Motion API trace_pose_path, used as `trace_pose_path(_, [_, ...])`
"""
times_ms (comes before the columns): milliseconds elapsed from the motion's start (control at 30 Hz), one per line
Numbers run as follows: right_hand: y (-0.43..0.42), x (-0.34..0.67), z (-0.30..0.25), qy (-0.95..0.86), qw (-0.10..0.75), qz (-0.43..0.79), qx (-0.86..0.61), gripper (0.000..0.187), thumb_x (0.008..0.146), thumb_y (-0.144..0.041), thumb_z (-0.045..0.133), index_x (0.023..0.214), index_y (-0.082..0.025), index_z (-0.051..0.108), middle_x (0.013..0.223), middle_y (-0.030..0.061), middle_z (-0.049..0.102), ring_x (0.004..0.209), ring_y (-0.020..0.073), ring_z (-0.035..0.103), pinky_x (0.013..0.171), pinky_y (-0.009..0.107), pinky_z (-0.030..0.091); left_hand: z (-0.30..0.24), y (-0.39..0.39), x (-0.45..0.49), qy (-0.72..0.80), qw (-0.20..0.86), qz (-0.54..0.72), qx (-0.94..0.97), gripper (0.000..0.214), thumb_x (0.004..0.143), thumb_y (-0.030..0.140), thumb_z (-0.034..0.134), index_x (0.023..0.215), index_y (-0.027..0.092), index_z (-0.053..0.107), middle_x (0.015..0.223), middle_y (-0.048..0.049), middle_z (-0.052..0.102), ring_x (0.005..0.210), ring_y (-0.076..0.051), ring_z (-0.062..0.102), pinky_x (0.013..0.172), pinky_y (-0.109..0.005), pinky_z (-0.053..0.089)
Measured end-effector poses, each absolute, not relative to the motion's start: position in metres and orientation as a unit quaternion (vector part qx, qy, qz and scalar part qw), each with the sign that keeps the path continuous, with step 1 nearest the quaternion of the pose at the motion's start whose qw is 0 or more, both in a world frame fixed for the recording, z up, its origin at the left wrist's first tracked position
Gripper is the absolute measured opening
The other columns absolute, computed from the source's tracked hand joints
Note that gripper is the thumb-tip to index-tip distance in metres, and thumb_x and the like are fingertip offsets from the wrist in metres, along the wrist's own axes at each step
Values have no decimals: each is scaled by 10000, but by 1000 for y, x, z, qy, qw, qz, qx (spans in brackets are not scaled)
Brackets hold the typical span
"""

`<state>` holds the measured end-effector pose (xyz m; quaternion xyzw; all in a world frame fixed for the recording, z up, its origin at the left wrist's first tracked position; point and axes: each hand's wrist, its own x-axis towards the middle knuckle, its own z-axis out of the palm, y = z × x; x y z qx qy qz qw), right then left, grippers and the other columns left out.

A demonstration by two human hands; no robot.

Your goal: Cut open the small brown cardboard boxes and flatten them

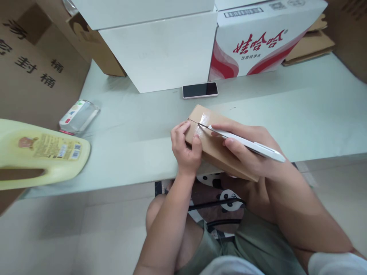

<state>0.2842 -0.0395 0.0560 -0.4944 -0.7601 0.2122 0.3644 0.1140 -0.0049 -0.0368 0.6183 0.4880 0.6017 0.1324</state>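
A small brown cardboard box point(222, 152) rests over the front edge of the table, angled toward my right side. My left hand point(187, 147) grips its left end, thumb on the near side by the clear tape point(203, 120). In my right hand point(249, 143) is a white utility knife point(252, 144), fingers closed around its handle. The knife's dark, thin blade points left and meets the taped seam at the box's end. How deep the tip sits cannot be made out.
A phone point(200, 90) lies beyond the box, before a large white box point(169, 49) and a red-and-white printed carton point(255, 46). On the left are a clear plastic container point(79, 115), a yellow jug point(57, 152) and a big cardboard carton point(37, 76).
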Motion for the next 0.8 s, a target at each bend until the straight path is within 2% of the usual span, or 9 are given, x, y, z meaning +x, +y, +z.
trace_pose_path(133, [-38, 281, 57, -778, 358, 198, -478, 315, 990, -343, 501, 1209, -238, 700, 1142, 85, 781, 985, 246, 752, 889, 382, 580, -37, -5, 113, 478, 136, 606, 621, 291, 970, 408, 530, 1173, 221, 619, 1147, -111, 658, 1141, -246, 622, 992, -428, 493])
trace_pose_path(267, [-35, 279, 55, -801, 362, 177, -442, 311, 975, -271, 493, 1201, -181, 687, 1112, 101, 782, 956, 229, 753, 850, 365, 578, -37, -4, 112, 479, 143, 599, 625, 304, 975, 416, 520, 1187, 221, 617, 1162, -112, 656, 1155, -254, 617, 1005, -436, 481])
trace_pose_path(367, [-34, 279, 53, -812, 347, 174, -437, 333, 979, -313, 505, 1224, -169, 679, 1140, 111, 778, 985, 249, 752, 831, 372, 579, -37, -4, 112, 480, 140, 598, 627, 310, 980, 438, 510, 1178, 227, 620, 1153, -102, 667, 1153, -252, 619, 1010, -433, 477])
trace_pose_path(467, [-34, 281, 54, -798, 351, 195, -449, 335, 977, -350, 520, 1230, -214, 693, 1172, 84, 775, 1013, 261, 748, 854, 376, 579, -37, -4, 111, 478, 135, 600, 627, 307, 981, 453, 509, 1159, 231, 624, 1137, -93, 674, 1143, -244, 624, 999, -420, 485])
trace_pose_path(667, [-34, 287, 58, -735, 376, 242, -510, 307, 985, -367, 513, 1137, -234, 744, 922, 31, 796, 745, 201, 741, 663, 307, 568, -37, -4, 111, 480, 147, 598, 625, 325, 968, 473, 525, 1159, 230, 625, 1156, -100, 655, 1135, -248, 618, 1009, -430, 482])
trace_pose_path(800, [-32, 284, 59, -749, 364, 237, -501, 292, 967, -365, 542, 1119, -229, 751, 983, 48, 802, 803, 226, 751, 685, 321, 568, -37, -3, 110, 476, 150, 599, 627, 327, 972, 472, 522, 1164, 227, 622, 1159, -100, 656, 1142, -250, 617, 1011, -429, 480])
